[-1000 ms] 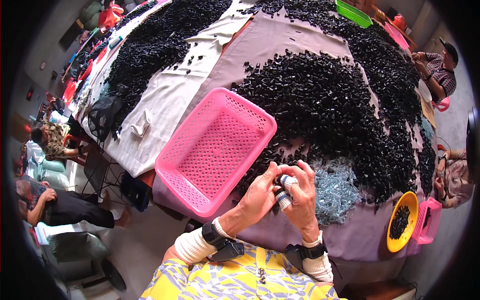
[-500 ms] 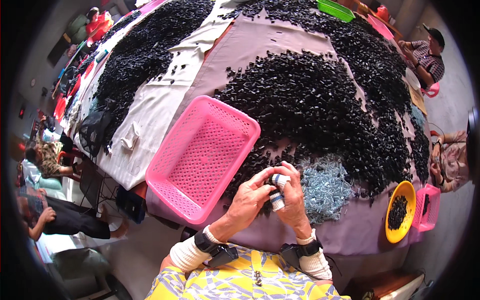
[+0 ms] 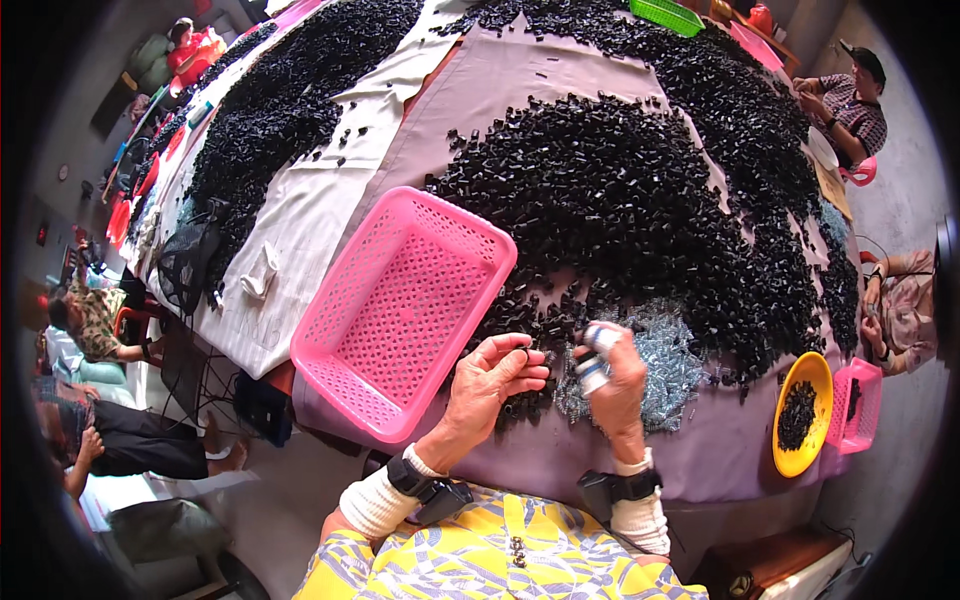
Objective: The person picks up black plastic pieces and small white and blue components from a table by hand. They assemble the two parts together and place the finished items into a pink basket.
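Observation:
My left hand [image 3: 492, 388] is closed in a pinch, with a small black piece [image 3: 525, 350] at the thumb and forefinger tips, beside the pink basket. To its right, my right hand [image 3: 615, 380] is curled, its thumb and another finger wrapped in white bands with blue stripes. What its fingertips hold, if anything, is too small to make out. Right beside and partly behind that hand lies a heap of thin, clear bluish pieces [image 3: 660, 370]. A broad pile of small black pieces [image 3: 610, 200] spreads beyond both hands.
The pink perforated basket [image 3: 400, 310] stands to my left. At the right table edge are a yellow bowl [image 3: 820, 395] with black pieces and a small pink basket [image 3: 862, 400]. A green basket [image 3: 670, 14] is far off. Other people sit around the table.
My hands were together, and they have come apart. The right hand has moved right, toward the clear pieces, while the left has shifted slightly, its fingers now more visible.

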`<state>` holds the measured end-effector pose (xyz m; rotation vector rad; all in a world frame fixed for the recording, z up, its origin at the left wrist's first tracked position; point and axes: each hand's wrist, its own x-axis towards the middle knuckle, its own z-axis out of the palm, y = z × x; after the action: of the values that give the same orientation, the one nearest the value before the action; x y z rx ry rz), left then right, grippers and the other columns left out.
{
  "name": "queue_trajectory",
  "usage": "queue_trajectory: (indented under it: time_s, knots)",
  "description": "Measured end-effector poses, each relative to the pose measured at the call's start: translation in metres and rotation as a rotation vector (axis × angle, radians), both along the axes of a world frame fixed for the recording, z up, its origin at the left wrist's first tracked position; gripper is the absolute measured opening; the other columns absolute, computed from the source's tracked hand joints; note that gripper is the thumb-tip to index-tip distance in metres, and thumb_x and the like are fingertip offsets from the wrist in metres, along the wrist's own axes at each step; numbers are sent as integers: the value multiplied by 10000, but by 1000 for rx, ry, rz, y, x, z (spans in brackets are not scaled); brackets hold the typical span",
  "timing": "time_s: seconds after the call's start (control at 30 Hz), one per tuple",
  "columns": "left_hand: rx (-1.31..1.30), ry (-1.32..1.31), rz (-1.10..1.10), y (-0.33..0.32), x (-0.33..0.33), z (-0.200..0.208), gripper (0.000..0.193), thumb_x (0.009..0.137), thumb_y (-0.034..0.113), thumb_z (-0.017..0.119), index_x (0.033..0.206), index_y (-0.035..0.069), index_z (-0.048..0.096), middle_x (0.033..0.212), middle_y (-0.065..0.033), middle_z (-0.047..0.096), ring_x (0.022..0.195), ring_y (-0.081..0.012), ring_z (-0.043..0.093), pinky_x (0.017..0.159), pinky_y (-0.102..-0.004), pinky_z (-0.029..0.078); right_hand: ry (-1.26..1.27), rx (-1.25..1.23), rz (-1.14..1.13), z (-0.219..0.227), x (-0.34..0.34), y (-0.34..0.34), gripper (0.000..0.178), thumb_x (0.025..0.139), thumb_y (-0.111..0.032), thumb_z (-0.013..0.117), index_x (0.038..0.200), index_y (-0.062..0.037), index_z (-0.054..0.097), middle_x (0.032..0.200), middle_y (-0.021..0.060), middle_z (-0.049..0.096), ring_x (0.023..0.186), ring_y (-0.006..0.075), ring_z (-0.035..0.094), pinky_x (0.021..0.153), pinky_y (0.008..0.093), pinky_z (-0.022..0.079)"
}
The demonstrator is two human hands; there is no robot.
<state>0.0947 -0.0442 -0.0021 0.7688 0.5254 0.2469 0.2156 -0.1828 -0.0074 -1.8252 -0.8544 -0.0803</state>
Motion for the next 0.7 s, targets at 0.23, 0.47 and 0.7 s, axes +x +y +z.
queue_trajectory:
  time_s: [0.23,0.47,0.7]
  knots:
    - [135,11,-28,3,-6,-4,260,938,95,614,1170,-5,552,1012,-149,675,873,-218,693,793,-331,584,-160,-263,18,7,43,-10,260,652,34,604,903,-16,648,878,123,632,872,325,573,792,413,465]
    - [171,-27,-131,0,-8,-11,245,946,96,603,1171,9,560,1033,-136,671,884,-195,686,791,-322,579,-274,-556,124,-1,33,-45,232,630,-21,651,859,-61,648,906,90,579,995,309,511,873,438,417]
    - [203,34,-386,-34,26,-42,195,942,86,603,1124,21,578,1181,-87,592,987,-113,607,825,-267,545,-444,-675,169,-16,18,-29,227,617,-84,682,836,-63,625,918,107,580,1025,305,507,917,466,370]
